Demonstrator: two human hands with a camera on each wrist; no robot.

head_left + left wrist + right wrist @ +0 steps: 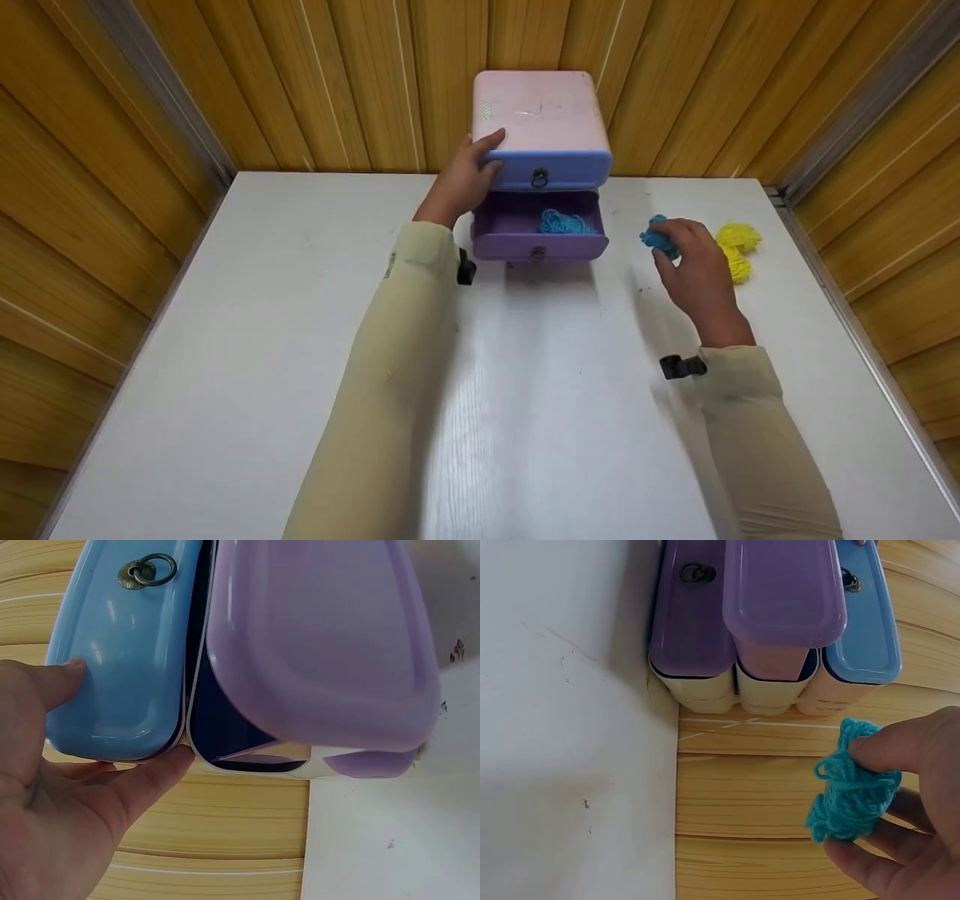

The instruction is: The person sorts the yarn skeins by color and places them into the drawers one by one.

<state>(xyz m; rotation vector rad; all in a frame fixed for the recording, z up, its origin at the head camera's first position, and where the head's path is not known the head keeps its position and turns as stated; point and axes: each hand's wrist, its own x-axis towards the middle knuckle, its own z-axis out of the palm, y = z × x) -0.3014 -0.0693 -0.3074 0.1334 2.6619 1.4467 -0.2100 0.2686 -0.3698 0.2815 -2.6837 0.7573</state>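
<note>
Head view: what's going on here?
A person's left hand holds the left front corner of a drawer cabinet. Their right hand grips a blue yarn bundle above the white table, right of the cabinet. The purple middle drawer is open with more blue yarn inside; the blue top drawer is shut. Yellow yarn lies by the right hand.

I'm finding no words, numbers or brands that can be read. Just past twelve o'clock, the drawer unit [541, 135] is bearing a small speckled patch [486, 110] toward nine o'clock on its pink top, and a faint squiggle [527, 112] is running near the middle of that top; neither is forming letters I'm able to read. Toward nine o'clock, a tiny dark mark [390, 265] is showing on the left sleeve [375, 367], too small to tell whether it's lettering.
</note>
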